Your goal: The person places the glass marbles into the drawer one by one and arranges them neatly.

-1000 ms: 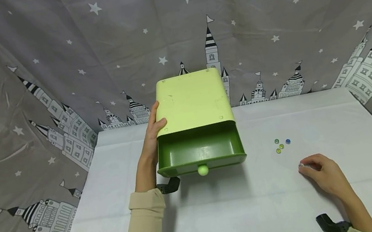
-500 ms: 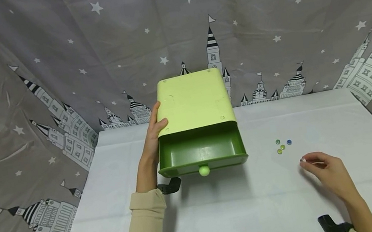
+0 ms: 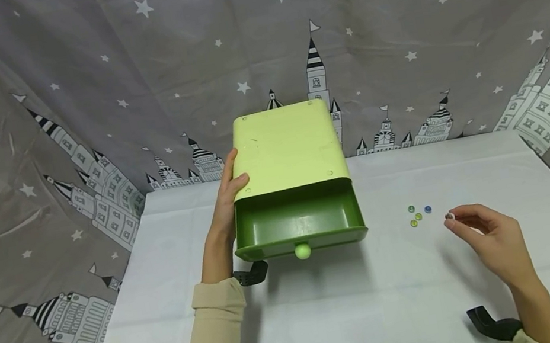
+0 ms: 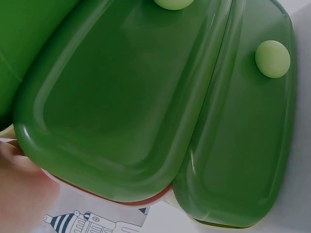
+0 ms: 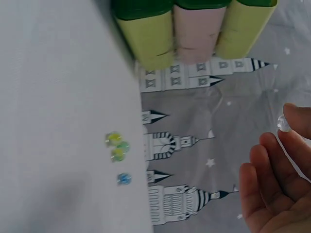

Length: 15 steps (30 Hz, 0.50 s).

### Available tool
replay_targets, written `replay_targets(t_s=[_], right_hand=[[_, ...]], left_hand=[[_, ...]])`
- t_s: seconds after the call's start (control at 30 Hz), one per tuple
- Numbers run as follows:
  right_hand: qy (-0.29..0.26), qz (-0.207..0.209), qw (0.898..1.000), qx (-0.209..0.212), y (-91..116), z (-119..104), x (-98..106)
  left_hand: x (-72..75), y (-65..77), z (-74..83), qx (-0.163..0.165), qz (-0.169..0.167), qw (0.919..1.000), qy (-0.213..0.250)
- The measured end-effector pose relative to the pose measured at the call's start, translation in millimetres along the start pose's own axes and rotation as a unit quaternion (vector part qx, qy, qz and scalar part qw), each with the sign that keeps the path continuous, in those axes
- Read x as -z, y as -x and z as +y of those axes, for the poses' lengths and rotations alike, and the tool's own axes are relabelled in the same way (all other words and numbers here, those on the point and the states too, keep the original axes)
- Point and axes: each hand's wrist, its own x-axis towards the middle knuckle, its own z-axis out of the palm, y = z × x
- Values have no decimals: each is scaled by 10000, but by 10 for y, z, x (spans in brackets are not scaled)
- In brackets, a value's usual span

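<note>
A small drawer cabinet with a pale yellow top (image 3: 289,145) stands at the middle of the table. Its uppermost green drawer (image 3: 298,222) is pulled out, and inside it I see bare green plastic. My left hand (image 3: 225,209) rests against the cabinet's left side, thumb at the top edge; its other fingers are partly hidden. To the right, my right hand (image 3: 497,241) pinches a small clear marble (image 5: 283,123) between thumb and index finger, raised over the table. Several glass marbles, including a yellow one (image 3: 414,223) and a blue one (image 3: 428,209), lie between hand and cabinet.
A white cloth (image 3: 383,310) covers the table. Behind it hangs a grey curtain (image 3: 254,37) printed with stars and castles. Lower drawers with a round green knob (image 4: 272,59) show in the left wrist view. The pulled-out drawer juts toward the front.
My right hand has risen from near the table and moved slightly forward with the clear marble. The left hand and the cabinet hold their place.
</note>
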Motion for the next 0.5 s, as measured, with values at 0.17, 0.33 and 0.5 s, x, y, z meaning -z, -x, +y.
replay_targets(t_s=[0.17, 0.33, 0.5], right_hand=[[-197, 200, 9991, 329, -56, -144, 19], [-357, 217, 9983, 413, -65, -258, 29], [-679, 169, 9946, 762, -47, -359, 5]], left_hand=[[-2, 2, -4, 31, -21, 10000, -1], [6, 6, -1, 35, 3, 10000, -21], [7, 13, 8, 58, 42, 9999, -155]])
